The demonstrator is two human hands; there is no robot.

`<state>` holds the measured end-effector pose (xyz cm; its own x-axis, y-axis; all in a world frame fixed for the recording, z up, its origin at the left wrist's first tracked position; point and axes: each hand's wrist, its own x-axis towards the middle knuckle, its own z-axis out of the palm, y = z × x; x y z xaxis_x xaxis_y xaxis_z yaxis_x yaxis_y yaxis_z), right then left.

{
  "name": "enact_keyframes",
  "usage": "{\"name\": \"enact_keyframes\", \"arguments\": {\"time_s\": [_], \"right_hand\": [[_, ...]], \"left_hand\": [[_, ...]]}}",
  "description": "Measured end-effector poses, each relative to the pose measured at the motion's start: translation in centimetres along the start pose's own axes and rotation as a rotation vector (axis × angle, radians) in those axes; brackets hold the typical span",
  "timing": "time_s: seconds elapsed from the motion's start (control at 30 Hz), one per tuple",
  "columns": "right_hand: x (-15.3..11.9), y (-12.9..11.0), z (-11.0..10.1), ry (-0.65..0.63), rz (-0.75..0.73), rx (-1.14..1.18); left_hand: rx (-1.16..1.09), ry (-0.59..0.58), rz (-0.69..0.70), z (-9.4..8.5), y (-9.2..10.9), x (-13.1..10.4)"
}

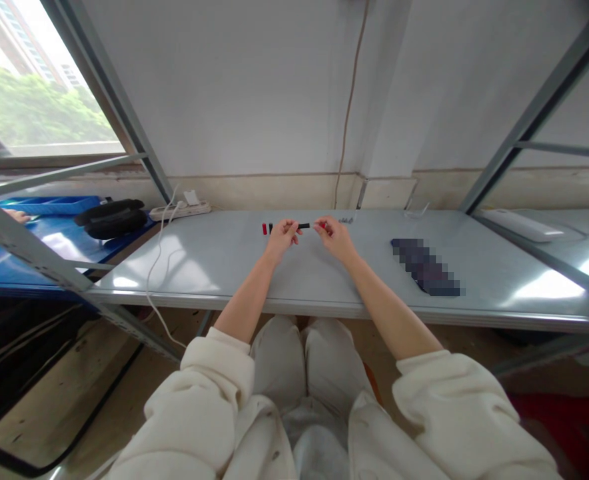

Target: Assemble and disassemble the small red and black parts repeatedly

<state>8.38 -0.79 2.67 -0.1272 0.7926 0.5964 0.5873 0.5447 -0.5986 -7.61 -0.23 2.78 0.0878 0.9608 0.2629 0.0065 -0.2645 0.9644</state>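
Over the grey table, my left hand (281,241) is closed around a slim black marker-like stick (304,226), whose dark end points toward my other hand. My right hand (336,238) pinches a small red piece (322,226), perhaps a cap, a short way from that end. A gap shows between the red piece and the black stick. Just left of my left hand, a short red piece (264,229) and a black piece (270,228) are on the table. Beyond my right hand are several tiny grey pieces (345,221), too small to name.
A blurred dark object (426,267) lies on the table (324,283) to the right. At the back left is a white power strip (182,211) with a cable hanging over the front edge. Metal posts flank the table. Another person's hand (18,216) is at far left.
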Motion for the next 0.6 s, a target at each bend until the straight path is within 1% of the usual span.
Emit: {"name": "enact_keyframes", "arguments": {"time_s": [0.13, 0.23, 0.4, 0.5, 0.6], "right_hand": [[0.1, 0.1, 0.1, -0.012, 0.01, 0.014], [0.0, 0.2, 0.2, -0.043, 0.009, 0.013], [-0.1, 0.8, 0.5, -0.104, -0.04, -0.035], [-0.1, 1.2, 0.7, -0.13, -0.043, -0.092], [-0.1, 1.5, 0.8, -0.136, -0.042, -0.122]], "left_hand": [[-0.012, 0.019, -0.005, 0.0, 0.0, 0.0], [-0.021, 0.047, 0.005, -0.1, -0.2, 0.1], [-0.014, 0.073, -0.004, -0.2, -0.2, 0.0], [-0.038, 0.046, 0.003, -0.2, -0.2, 0.0], [-0.077, -0.045, 0.022, -0.3, -0.2, -0.1]]}}
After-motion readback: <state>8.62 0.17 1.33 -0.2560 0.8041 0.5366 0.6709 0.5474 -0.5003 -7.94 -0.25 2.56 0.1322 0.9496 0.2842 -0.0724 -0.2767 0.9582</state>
